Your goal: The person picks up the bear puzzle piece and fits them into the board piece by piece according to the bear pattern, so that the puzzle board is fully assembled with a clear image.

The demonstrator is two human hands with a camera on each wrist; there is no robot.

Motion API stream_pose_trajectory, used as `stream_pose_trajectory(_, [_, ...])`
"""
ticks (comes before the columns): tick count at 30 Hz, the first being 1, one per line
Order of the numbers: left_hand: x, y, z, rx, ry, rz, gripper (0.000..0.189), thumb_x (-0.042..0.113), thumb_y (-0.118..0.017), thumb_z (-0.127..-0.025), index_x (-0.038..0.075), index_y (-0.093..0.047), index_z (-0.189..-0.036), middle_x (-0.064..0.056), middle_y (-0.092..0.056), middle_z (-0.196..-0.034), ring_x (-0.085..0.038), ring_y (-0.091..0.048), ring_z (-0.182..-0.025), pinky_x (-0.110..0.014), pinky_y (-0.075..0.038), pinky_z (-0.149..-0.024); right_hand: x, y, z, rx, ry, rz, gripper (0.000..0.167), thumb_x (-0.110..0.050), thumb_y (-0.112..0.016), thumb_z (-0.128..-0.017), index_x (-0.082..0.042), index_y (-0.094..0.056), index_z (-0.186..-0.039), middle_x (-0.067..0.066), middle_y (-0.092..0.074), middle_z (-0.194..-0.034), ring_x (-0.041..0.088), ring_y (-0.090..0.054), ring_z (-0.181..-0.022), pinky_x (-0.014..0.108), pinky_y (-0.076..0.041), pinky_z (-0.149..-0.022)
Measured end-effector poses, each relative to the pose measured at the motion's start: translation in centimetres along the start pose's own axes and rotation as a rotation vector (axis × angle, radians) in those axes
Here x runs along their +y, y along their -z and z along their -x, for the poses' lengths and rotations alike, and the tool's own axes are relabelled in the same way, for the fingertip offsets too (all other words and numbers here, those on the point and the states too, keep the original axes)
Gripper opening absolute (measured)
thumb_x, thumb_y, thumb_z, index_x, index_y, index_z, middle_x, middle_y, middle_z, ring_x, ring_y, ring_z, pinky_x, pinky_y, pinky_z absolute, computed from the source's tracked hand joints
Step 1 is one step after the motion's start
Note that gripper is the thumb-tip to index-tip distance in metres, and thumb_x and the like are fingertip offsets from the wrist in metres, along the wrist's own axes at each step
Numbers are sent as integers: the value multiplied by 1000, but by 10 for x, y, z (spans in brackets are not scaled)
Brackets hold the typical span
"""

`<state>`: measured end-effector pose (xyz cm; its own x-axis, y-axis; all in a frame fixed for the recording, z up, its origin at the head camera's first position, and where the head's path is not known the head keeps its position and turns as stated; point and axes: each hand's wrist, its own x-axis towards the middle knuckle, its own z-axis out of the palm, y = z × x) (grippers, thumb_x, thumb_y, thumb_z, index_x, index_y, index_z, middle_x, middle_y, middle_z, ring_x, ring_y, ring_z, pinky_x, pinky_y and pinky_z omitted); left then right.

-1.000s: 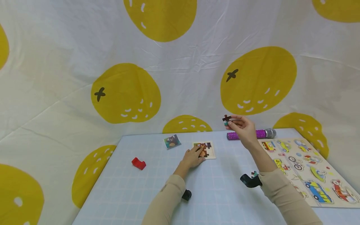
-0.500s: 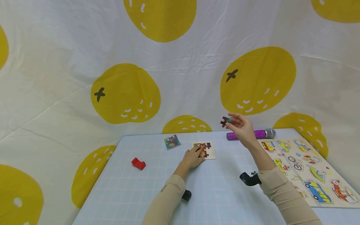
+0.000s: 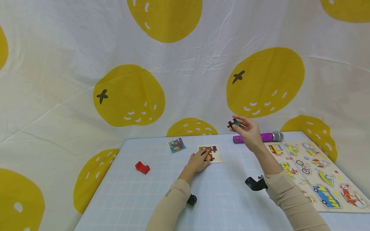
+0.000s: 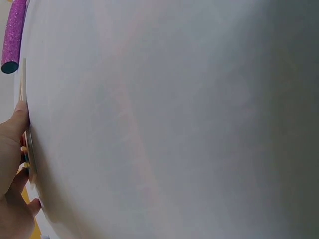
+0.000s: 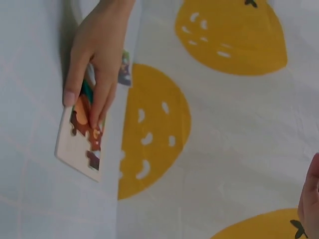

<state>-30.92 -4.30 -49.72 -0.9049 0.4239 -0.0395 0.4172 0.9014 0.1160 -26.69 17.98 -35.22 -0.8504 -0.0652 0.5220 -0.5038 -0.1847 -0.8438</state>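
Note:
My left hand [image 3: 198, 161] rests on a small wooden jigsaw board [image 3: 217, 158] with a brown bear picture, part of it bare wood. In the right wrist view, the left hand's [image 5: 102, 50] thumb lies at the board's [image 5: 75, 152] edge while straight fingers touch its pictured side. The left wrist view shows that board [image 4: 31, 157] nearly edge-on. Raised above the table's far edge, my right hand [image 3: 251, 134] pinches a dark brown and teal jigsaw piece [image 3: 232, 123] between thumb and fingers. The right wrist view catches only part of this hand [image 5: 311, 201], without the piece.
A picture card [image 3: 176, 145] with a bear lies left of the board, and a red curved block [image 3: 142, 167] nearer. A purple glitter microphone [image 3: 267, 137] and a vehicle puzzle board [image 3: 321, 176] are at right. Another piece [image 3: 260, 177] is mostly hidden by the right wrist's black mount [image 3: 255, 183].
The jigsaw piece has turned between my right fingers, its teal part moving from the bottom to the right side. My left hand and the board have stayed put.

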Motion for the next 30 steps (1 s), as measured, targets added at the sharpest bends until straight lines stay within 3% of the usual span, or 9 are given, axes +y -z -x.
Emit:
stream_pose_trajectory(4, [-1,-1,-1,8,-4,0,61,49,-48,-94,15,-39,-144,-2,-34,-150,-17,-29,-138,-44,-28,-110,11,-1,-1,51,-102,-20,21,5,-59,-89,-5,-59,-107,6,-60,-92,13,-69,-80,27,-54,-74])
stream_pose_trajectory(7, [-1,-1,-2,10,-1,8,61,48,-49,-94,15,-40,-144,-2,-34,-150,-17,-29,-139,-45,-28,-110,30,-2,-1,60,-191,124,21,2,-59,-89,7,-55,-109,8,-63,-88,11,-67,-75,27,-56,-71])
stream_pose_trajectory(11, [-1,0,-3,0,14,14,62,49,-49,-94,15,-39,-145,-2,-34,-150,-17,-29,-139,-44,-28,-110,64,-5,2,-9,-329,358,32,1,-59,-89,17,-51,-115,21,-64,-91,12,-65,-71,31,-57,-69])
stream_pose_trajectory(17, [-2,-2,-5,-6,26,24,64,51,-49,-93,14,-39,-145,-2,-34,-151,-17,-29,-139,-44,-28,-110,113,-13,8,-30,-544,416,34,4,-63,-84,18,-55,-114,23,-68,-85,12,-64,-63,37,-57,-68])
stream_pose_trajectory(21, [-2,-3,-5,9,16,22,65,51,-50,-93,12,-40,-144,-2,-35,-149,-17,-30,-138,-44,-29,-109,132,-18,11,-70,-583,508,32,2,-67,-80,16,-59,-108,18,-69,-77,11,-62,-56,28,-56,-58])
stream_pose_trajectory(24, [-3,-4,-6,6,11,26,66,52,-49,-93,12,-39,-144,-2,-35,-150,-17,-30,-138,-45,-29,-109,136,-22,12,-110,-591,626,29,0,-68,-77,13,-63,-103,15,-68,-74,11,-57,-52,23,-48,-49])
stream_pose_trajectory(30, [-10,-10,-11,32,-14,78,69,56,-49,-91,12,-41,-143,-1,-35,-149,-15,-30,-138,-44,-29,-109,145,-20,11,-121,-632,749,28,-6,-71,-74,8,-67,-98,21,-65,-90,17,-56,-65,24,-47,-53])
